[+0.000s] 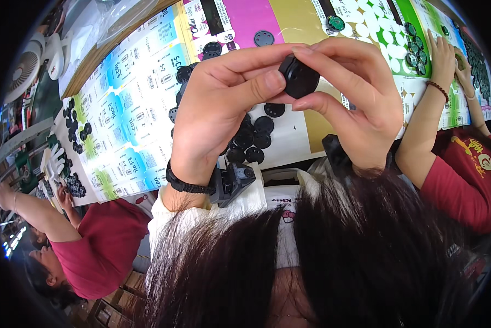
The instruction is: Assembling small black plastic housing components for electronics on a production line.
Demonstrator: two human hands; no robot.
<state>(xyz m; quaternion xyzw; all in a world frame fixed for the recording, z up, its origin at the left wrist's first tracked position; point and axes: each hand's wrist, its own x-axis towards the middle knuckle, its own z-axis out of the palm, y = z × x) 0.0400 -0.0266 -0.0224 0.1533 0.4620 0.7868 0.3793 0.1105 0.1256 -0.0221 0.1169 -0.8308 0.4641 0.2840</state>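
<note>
Above the table, both hands hold a small black round plastic part (304, 80), tilted so that one flat face shows. My left hand (223, 90) has its thumb pressed on the part's left edge, its fingers behind. On the other side my right hand (360, 87) pinches it, fingertips at the top edge and thumb below. Under the hands lies a heap of black round discs (251, 138), some with small holes. A single disc (264, 38) lies farther off on the pink area, and several more black discs (184, 74) are partly hidden behind my left hand.
Printed colourful sheets (122, 117) cover the table. Green-and-black round pieces (415, 52) lie at the far right, near a co-worker's hand (442, 60). Another person in a red sleeve (100, 246) sits at the left, by more black discs (76, 128). A white fan (27, 68) stands at far left.
</note>
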